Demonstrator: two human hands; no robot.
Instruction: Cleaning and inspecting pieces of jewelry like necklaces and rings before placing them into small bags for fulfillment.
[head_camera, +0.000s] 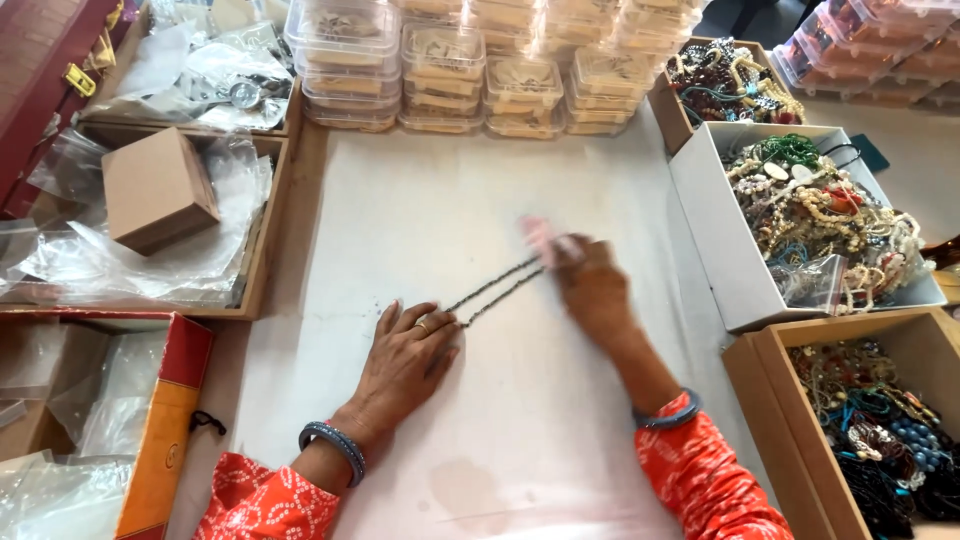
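Necklace being stretched taut across white paper: left hand pinning one end flat with spread fingers, blurred right hand pinching and pulling the other.

Stacked clear tubs at the back, a brown box on plastic bags left, bead-filled boxes right

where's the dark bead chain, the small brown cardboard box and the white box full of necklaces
dark bead chain (495, 287), head view, middle of the stretched strands
small brown cardboard box (157, 188), head view, its top face
white box (715, 240), head view, its bare left wall
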